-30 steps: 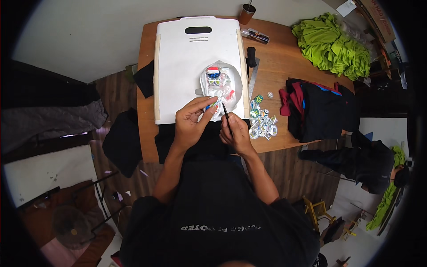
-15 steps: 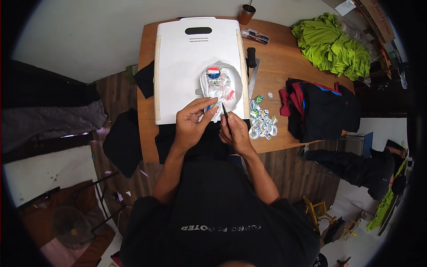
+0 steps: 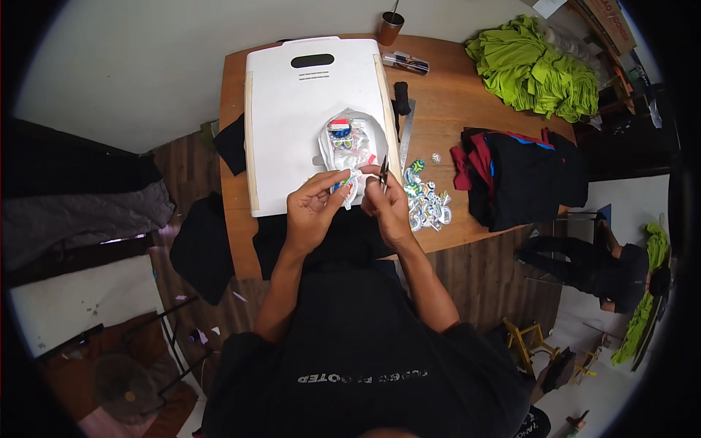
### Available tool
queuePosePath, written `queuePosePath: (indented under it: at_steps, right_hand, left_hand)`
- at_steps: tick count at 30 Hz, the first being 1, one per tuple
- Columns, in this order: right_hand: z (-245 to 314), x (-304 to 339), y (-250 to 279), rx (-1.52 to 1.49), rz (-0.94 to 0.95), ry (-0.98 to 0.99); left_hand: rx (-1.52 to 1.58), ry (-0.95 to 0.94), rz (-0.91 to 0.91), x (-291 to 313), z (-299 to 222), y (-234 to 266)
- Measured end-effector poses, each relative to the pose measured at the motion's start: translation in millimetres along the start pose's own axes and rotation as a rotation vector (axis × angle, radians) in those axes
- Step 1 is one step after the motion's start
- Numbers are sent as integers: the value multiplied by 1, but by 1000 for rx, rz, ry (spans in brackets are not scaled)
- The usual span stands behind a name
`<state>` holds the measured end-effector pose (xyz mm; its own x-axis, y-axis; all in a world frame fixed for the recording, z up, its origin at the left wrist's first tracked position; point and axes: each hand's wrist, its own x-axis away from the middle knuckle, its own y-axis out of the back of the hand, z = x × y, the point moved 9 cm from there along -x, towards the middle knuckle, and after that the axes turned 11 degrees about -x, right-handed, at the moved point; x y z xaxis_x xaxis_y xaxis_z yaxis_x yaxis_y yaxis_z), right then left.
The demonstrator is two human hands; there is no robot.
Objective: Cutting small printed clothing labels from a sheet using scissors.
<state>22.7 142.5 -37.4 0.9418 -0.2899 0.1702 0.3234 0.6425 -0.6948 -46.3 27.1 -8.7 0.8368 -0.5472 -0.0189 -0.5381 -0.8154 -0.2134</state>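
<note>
Between the thumb and fingers of my left hand is a small white-edged printed patch with red and blue on it. A pair of small dark snips is gripped in my right hand, blades pointing away from me. The right fingertips come close to the patch's edge; whether they touch it I cannot tell. Just beyond both hands, an opened white plastic bag holds several colourful patches and white scraps. It lies on a large white board. Right of my right hand, loose patches are heaped on the wooden table.
A metal ruler and a black roll lie along the board's right side. Farther back are a brown cup and a clear tube. Folded dark garments and lime-green cloth occupy the right. Another person stands beyond.
My right hand has turned the snips upward and drawn them away from the patch. The left hand keeps its pinch. My view has shifted slightly, and the other person has changed posture.
</note>
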Motion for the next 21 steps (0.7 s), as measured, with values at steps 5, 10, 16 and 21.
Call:
queuePosePath:
  at_steps: [5,10,16,21]
  right_hand:
    - [1,0,-1,205,-129,24]
    - [3,1,1,198,-179,38]
    - [3,1,2,203,-208,36]
    - [3,2,4,213,-216,34]
  left_hand:
    - [12,25,1,1,4,2]
    - [-7,4,24,2,1,1]
    - [-16,6,39,2,3,0]
    - [-38,5,36,1,5,1]
